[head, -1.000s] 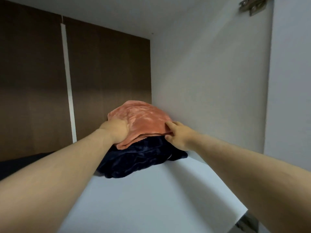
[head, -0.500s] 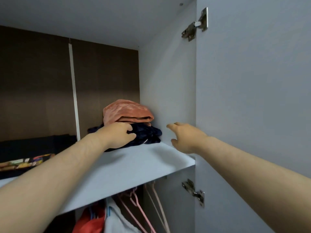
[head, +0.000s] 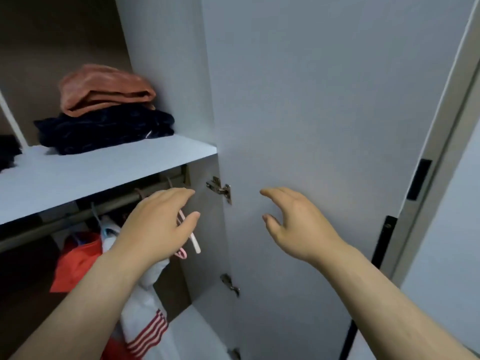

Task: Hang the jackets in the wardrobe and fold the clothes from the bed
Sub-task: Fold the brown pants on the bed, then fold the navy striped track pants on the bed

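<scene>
We see a plushy, faintly shiny orange cloth lying on a dark velvety cloth, both on a smooth matt white shelf. The door looks like the same matt laminate, with a hinge of bright metal. The rail is dull grey metal and the hanger pale smooth plastic.

Pale grey wardrobe door on steel hinges — brown back panel beyond.

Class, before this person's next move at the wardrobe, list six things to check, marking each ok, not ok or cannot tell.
1. Left hand empty: ok.
2. Right hand empty: ok.
3. Orange cloth folded, on the dark cloth: ok.
4. Both cloths wholly on the shelf: ok.
5. Door open: ok.
6. Anything left to fold: cannot tell.
</scene>
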Demonstrator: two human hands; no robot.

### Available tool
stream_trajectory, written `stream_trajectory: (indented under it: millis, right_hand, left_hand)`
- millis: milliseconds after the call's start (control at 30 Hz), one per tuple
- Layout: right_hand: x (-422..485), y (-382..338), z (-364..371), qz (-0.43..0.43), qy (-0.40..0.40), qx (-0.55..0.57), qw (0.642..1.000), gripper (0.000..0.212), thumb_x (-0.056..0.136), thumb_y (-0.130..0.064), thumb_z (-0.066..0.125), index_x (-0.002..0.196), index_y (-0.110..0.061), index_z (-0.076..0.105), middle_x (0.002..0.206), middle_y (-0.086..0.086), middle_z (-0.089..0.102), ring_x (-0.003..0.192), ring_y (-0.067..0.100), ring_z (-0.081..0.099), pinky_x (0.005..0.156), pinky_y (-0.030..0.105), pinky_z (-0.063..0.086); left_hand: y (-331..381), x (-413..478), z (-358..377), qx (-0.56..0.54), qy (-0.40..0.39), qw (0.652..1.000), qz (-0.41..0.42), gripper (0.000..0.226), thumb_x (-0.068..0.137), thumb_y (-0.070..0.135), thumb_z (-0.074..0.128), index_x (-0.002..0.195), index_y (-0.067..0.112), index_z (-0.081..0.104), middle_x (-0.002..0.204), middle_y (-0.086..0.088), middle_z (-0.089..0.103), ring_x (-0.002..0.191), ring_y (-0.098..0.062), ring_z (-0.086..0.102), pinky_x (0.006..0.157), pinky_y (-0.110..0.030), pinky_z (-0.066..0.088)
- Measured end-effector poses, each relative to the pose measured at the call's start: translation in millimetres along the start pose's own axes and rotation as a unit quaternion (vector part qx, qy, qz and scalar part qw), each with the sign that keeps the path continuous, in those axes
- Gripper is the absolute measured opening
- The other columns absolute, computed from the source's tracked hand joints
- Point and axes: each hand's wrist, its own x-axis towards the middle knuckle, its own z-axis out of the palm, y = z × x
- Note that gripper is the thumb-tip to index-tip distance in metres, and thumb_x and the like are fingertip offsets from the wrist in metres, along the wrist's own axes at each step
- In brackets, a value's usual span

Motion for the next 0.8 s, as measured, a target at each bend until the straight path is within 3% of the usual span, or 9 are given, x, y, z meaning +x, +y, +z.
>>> stream_trajectory:
  millis: [133,233,300,433,533,633,733,800]
  right_hand:
    - [-57.7,10.2,-16.1,0.08,0.033,0.002,0.996,0.045,0.092,-0.034,0.048,0.132,-0.019,0.06,0.129,-0.005,0.062,0.122,0.013,0.052,0.1,0.016,0.033]
    - [-99.1,21.6,-36.0,0.151,0.058,-0.013,0.987,0.045,0.092,-0.039,0.042,0.128,-0.022,0.062,0.122,-0.014,0.062,0.112,-0.002,0.051,0.096,0.011,0.032]
    - [-132.8,31.5,-44.8,0.218,0.056,-0.027,0.974,0.043,0.093,-0.039,0.043,0.129,-0.026,0.062,0.121,-0.021,0.059,0.109,-0.01,0.046,0.094,0.008,0.031]
    - [-216.5,44.4,-48.3,0.357,0.034,-0.075,0.93,0.039,0.095,-0.032,0.051,0.133,-0.026,0.058,0.13,-0.013,0.059,0.119,0.006,0.051,0.102,0.022,0.041]
    - [-279.2,44.6,-60.2,0.445,-0.009,-0.127,0.886,0.045,0.093,-0.038,0.047,0.136,-0.026,0.055,0.136,-0.009,0.056,0.126,0.014,0.051,0.105,0.03,0.043]
    - [-335.8,39.9,-83.1,0.51,0.005,-0.162,0.845,0.052,0.089,-0.043,0.043,0.136,-0.024,0.056,0.136,-0.005,0.056,0.125,0.019,0.053,0.107,0.031,0.042]
    - [-387.0,27.1,-109.2,0.57,0.038,-0.186,0.799,0.045,0.094,-0.026,0.056,0.138,-0.019,0.055,0.138,0.0,0.055,0.127,0.02,0.05,0.104,0.017,0.029]
    - [-420.1,18.4,-121.8,0.601,0.045,-0.193,0.774,0.046,0.095,-0.024,0.056,0.141,-0.02,0.052,0.14,-0.001,0.053,0.129,0.019,0.047,0.104,0.016,0.027]
  left_hand:
    - [33.6,2.5,19.4,-0.06,-0.008,0.996,0.066,0.05,0.097,0.045,0.047,0.141,0.023,0.052,0.145,0.006,0.052,0.136,-0.017,0.042,0.109,-0.036,0.034]
    - [68.3,4.6,32.2,-0.14,-0.006,0.98,0.144,0.056,0.087,0.051,0.043,0.127,0.019,0.064,0.129,0.004,0.064,0.121,-0.017,0.051,0.099,-0.039,0.043]
    - [93.5,-5.9,54.2,-0.218,-0.044,0.957,0.184,0.055,0.085,0.051,0.042,0.122,0.019,0.067,0.121,0.003,0.068,0.112,-0.013,0.052,0.095,-0.035,0.046]
    - [149.2,-50.3,104.5,-0.294,-0.168,0.897,0.283,0.054,0.085,0.056,0.041,0.127,0.03,0.064,0.125,0.018,0.064,0.114,-0.006,0.058,0.095,-0.023,0.044]
    - [196.4,-78.4,124.3,-0.313,-0.252,0.847,0.349,0.068,0.08,0.067,0.026,0.142,0.044,0.042,0.134,0.036,0.036,0.129,0.014,0.032,0.1,-0.008,0.025]
    - [243.6,-91.5,133.7,-0.308,-0.298,0.81,0.399,0.07,0.084,0.071,0.024,0.148,0.044,0.031,0.148,0.032,0.028,0.141,0.006,0.024,0.111,-0.013,0.018]
    - [289.5,-103.3,138.7,-0.285,-0.318,0.788,0.444,0.054,0.1,0.053,0.038,0.151,0.042,0.025,0.157,0.024,0.023,0.146,0.001,0.019,0.116,-0.019,0.017]
    - [320.5,-115.2,137.4,-0.288,-0.323,0.772,0.465,0.053,0.101,0.051,0.039,0.151,0.042,0.026,0.157,0.024,0.023,0.146,0.001,0.019,0.116,-0.021,0.02]
